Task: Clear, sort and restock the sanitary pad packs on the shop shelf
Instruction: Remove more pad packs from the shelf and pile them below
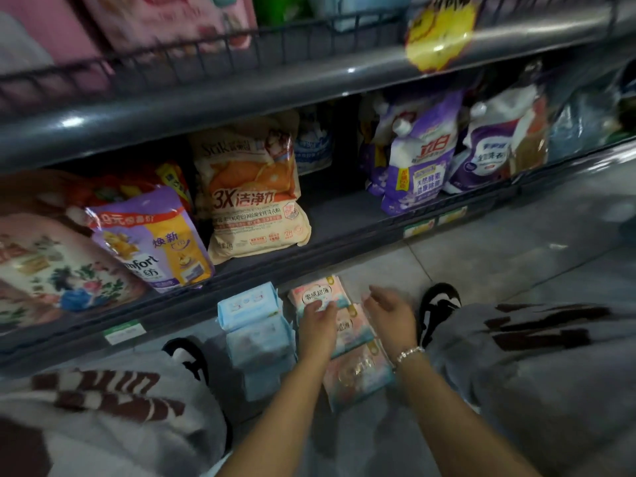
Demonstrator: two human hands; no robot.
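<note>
Pink packs (347, 333) lie in a row on the floor between the knees, long axis running away from the person toward the shelf (241, 270), blue packs (256, 333) just beside them on the left. Left hand (318, 327) rests flat on the pink row, fingers loose, gripping nothing. Right hand (390, 313) hovers open at the row's right edge, equally near.

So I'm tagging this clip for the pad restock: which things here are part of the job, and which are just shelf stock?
Part of the job:
- blue pad packs on the floor
- pink pad packs on the floor
- left hand, resting on the pink packs
- right hand, open beside them

Just there:
- orange detergent bag
- purple softener pouch
- purple refill pouches
- yellow price tag
</note>
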